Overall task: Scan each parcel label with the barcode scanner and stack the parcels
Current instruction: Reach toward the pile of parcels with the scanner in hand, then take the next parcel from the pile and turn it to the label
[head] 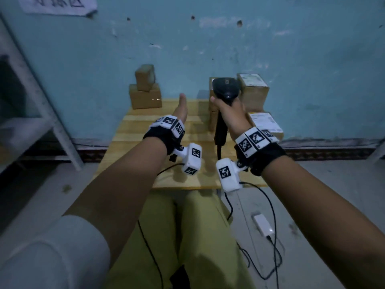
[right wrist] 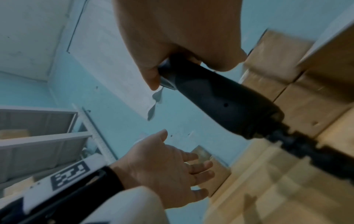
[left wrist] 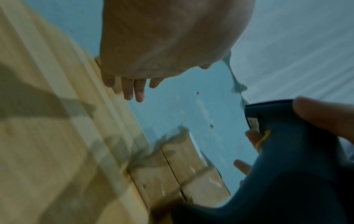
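Observation:
My right hand (head: 228, 110) grips the black barcode scanner (head: 226, 88) by its handle (right wrist: 220, 100), head up, above the right half of the wooden table (head: 145, 130). Several brown parcels stand behind it: a tall labelled one (head: 254, 90), a flat labelled one (head: 266, 123) at the right edge, and others (head: 213, 119) partly hidden by the scanner. At the back left two parcels are stacked, a small one (head: 145, 77) on a larger one (head: 145, 98). My left hand (head: 182, 109) hovers over the table's middle with fingers (left wrist: 134, 91) straight, holding nothing.
A blue wall rises right behind the table. A grey metal shelf rack (head: 31, 113) stands at the left. The scanner's black cable (head: 270, 215) hangs off the table's front edge to a white adapter (head: 263, 225) on the floor. My knees are under the table's front.

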### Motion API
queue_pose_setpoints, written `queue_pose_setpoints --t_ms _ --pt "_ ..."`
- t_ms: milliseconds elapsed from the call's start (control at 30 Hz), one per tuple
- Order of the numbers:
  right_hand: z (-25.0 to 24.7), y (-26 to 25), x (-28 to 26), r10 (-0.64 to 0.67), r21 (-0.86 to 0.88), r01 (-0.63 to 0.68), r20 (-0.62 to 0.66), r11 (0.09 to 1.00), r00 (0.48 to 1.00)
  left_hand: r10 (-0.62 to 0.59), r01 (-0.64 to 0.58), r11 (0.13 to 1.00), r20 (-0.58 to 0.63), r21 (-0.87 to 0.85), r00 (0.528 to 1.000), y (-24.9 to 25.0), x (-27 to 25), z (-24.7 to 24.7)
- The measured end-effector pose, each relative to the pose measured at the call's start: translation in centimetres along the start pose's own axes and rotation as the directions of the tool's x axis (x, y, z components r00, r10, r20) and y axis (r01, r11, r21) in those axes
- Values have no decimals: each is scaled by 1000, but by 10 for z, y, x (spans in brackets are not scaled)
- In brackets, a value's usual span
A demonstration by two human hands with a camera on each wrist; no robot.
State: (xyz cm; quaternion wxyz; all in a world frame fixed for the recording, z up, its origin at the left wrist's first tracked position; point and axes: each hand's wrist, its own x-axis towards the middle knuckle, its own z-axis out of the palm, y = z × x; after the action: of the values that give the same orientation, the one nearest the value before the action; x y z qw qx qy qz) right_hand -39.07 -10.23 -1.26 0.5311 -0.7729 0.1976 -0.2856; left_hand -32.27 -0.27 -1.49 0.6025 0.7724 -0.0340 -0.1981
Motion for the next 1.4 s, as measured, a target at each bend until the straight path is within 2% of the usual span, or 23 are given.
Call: queue_pose_setpoints --t_ms 200,300,367,433,600,733,900,1033,1133,1233,1300,1400 --pt "58 -46 21 42 109 -67 215 992 976 39 -42 999 -136 -15 990 7 29 -79" --pt "77 -63 49 44 218 -107 275 970 960 91 -91 996 -228 8 969 10 73 -116" --pt "90 -69 72 61 311 -172 336 935 940 138 -130 990 -277 46 951 10 110 -135" --pt "105 -67 94 89 358 -255 421 898 903 187 -166 981 -295 98 937 19 113 -144" --pt "143 -27 133 239 340 -442 498 830 833 270 -193 945 -298 264 916 11 149 -141" --pt "169 26 155 343 347 -565 526 748 778 257 -152 941 -346 303 902 -2 193 -137" --pt "193 71 178 357 388 -553 470 737 807 312 -149 897 -355 417 881 -10 238 -134" --pt "200 69 203 352 377 -543 468 750 811 365 -203 887 -359 415 859 -2 262 -128" --pt "207 54 223 327 408 -521 457 750 827 347 -229 920 -390 319 853 10 278 -127" --pt "218 43 241 277 407 -483 468 775 839 245 -240 968 -456 70 856 24 296 -131" --pt "226 40 251 254 392 -469 487 792 836 205 -257 963 -413 -75 888 27 306 -136" --pt "240 35 259 240 399 -489 530 775 813 173 -248 949 -335 -197 926 28 317 -145"
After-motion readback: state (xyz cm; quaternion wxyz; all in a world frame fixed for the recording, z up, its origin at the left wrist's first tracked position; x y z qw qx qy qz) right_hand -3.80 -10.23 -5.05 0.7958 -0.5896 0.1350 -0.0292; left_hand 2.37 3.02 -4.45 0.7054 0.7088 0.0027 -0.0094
